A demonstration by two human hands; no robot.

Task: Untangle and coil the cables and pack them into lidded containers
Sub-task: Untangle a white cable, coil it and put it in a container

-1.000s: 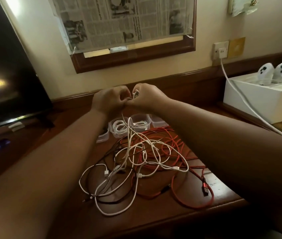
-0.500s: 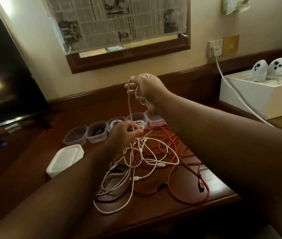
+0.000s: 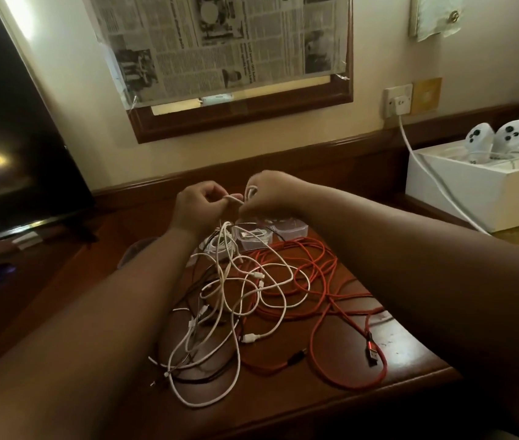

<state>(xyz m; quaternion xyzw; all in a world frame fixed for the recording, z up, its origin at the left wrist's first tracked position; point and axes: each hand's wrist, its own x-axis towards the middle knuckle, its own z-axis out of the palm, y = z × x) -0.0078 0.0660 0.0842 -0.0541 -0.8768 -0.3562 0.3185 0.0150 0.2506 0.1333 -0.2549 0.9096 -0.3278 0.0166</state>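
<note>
A tangle of white cables (image 3: pixel 233 290), red cables (image 3: pixel 324 281) and thin black cables (image 3: pixel 201 374) lies on the dark wooden table (image 3: pixel 410 360). My left hand (image 3: pixel 196 206) and my right hand (image 3: pixel 271 195) meet above the far side of the pile. Both pinch the same white cable (image 3: pixel 234 200), and small loops of it sit in my right hand. The cable hangs from my hands down into the tangle. Small clear containers (image 3: pixel 253 238) stand in a row behind the pile, partly hidden by my hands; some hold coiled white cables.
A dark TV screen (image 3: pixel 14 138) stands at the left. A white box (image 3: pixel 486 185) with two white controllers (image 3: pixel 493 139) sits at the right, and a white cord (image 3: pixel 426 173) runs from the wall socket (image 3: pixel 397 101) past it. The table's front edge is near me.
My left hand rose from the pile up to my right hand and now pinches the white cable beside it. My left arm now hides the white lid and the left containers.
</note>
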